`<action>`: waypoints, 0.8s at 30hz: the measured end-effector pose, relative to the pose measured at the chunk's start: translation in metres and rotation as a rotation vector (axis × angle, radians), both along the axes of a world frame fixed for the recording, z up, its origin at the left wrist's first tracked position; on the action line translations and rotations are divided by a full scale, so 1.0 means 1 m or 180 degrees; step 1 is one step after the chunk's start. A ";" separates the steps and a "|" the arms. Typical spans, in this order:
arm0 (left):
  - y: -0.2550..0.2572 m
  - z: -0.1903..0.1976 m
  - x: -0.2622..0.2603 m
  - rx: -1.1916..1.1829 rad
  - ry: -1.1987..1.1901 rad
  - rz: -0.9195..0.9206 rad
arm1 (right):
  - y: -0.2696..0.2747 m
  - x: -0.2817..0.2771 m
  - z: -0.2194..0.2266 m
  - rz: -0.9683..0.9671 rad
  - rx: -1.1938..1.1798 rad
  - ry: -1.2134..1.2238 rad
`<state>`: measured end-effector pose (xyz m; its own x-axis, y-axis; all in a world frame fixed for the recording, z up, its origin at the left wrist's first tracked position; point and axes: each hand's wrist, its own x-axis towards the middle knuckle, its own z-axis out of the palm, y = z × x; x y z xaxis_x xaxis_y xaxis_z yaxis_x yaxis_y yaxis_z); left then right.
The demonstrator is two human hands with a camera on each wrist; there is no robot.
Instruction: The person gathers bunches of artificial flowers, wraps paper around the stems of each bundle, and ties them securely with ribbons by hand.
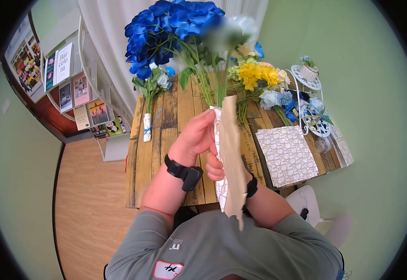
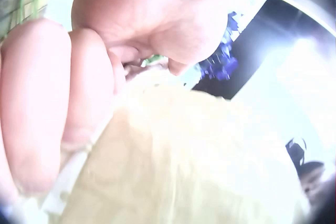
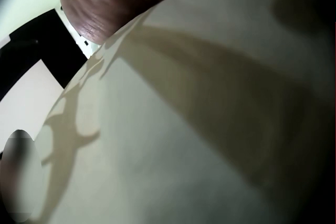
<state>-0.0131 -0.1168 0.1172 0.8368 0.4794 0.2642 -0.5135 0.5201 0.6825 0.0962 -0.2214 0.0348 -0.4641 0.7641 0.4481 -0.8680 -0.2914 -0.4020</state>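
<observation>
A bouquet with large blue flowers (image 1: 166, 28) and a blurred pale flower (image 1: 243, 30) stands upright over the table, its green stems (image 1: 219, 79) running down into patterned wrapping paper (image 1: 231, 154). White and gold on one face, the paper shows plain tan on the other. My left hand (image 1: 196, 133) grips the wrapped stems near the paper's upper edge. Below it, the curled fingers of my right hand (image 1: 215, 167) hold the wrap; the paper hides the rest of that hand. Tan paper (image 2: 157, 155) fills much of the left wrist view, beside curled fingers (image 2: 31, 103).
On the wooden table (image 1: 168, 112), a small wrapped bouquet (image 1: 147, 126) lies left. Yellow flowers (image 1: 259, 76), blue flowers and a white metal stand (image 1: 301, 109) are at right, behind a stack of patterned sheets (image 1: 287, 156). A white chair (image 1: 303, 200) stands near the table's right front.
</observation>
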 end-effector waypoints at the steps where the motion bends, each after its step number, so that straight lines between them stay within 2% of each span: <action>1: 0.011 -0.012 0.002 -0.0204 -0.0232 -0.0528 | -0.010 -0.001 0.013 -0.0312 -0.0476 -0.0357; 2: 0.018 -0.023 0.005 -0.0410 -0.0464 -0.1059 | -0.007 0.002 0.012 -0.0143 -0.0378 -0.0276; 5: 0.020 -0.038 0.015 -0.0258 -0.0650 -0.1039 | 0.005 0.013 0.005 0.0185 -0.0236 -0.0144; 6: 0.015 -0.039 0.017 -0.0163 -0.0268 -0.0317 | 0.007 0.016 0.001 0.0352 -0.0186 -0.0087; 7: 0.013 -0.042 0.020 -0.0178 -0.0255 -0.0324 | 0.009 0.017 -0.013 0.0345 -0.0199 -0.0073; 8: 0.012 -0.047 0.023 0.0000 -0.0020 0.0084 | 0.012 0.019 -0.031 0.0117 -0.0187 -0.0152; 9: 0.013 -0.051 0.024 0.0186 0.0210 0.0496 | 0.010 0.016 -0.030 -0.0106 -0.0167 -0.0237; 10: 0.013 -0.054 0.024 0.0187 0.0210 0.0501 | -0.006 0.018 -0.025 -0.1298 -0.0460 -0.1527; 11: 0.012 -0.058 0.023 0.0326 0.0304 0.0664 | -0.009 0.016 -0.025 -0.1294 -0.0455 -0.1530; 13: 0.010 -0.059 0.022 0.0463 0.0401 0.0826 | -0.011 0.010 -0.021 -0.2141 -0.0892 -0.2388; 14: 0.009 -0.059 0.022 0.0541 0.0493 0.0888 | -0.012 0.009 -0.017 -0.2449 -0.0763 -0.2815; 15: 0.008 -0.057 0.022 0.0619 0.0584 0.0949 | -0.015 0.007 -0.008 -0.2423 -0.0812 -0.2647; 16: 0.007 -0.055 0.022 0.0549 0.0725 0.1002 | -0.013 0.006 -0.011 -0.2635 -0.0537 -0.2737; 18: 0.003 -0.050 0.023 0.0507 0.0557 0.0949 | -0.007 0.006 -0.022 -0.2848 -0.0258 -0.2822; 19: 0.001 -0.048 0.024 0.0460 0.0392 0.0898 | -0.006 0.006 -0.026 -0.2685 -0.0240 -0.2680; 20: 0.003 -0.050 0.018 -0.0134 0.0260 0.0398 | -0.006 0.005 -0.030 -0.2521 -0.0224 -0.2537; 23: -0.009 -0.045 0.014 0.0202 -0.0188 0.0584 | -0.009 0.001 -0.029 -0.2330 -0.0394 -0.2282; 24: -0.007 -0.046 0.011 0.0071 -0.0318 0.0318 | -0.011 0.000 -0.028 -0.2329 -0.0393 -0.2285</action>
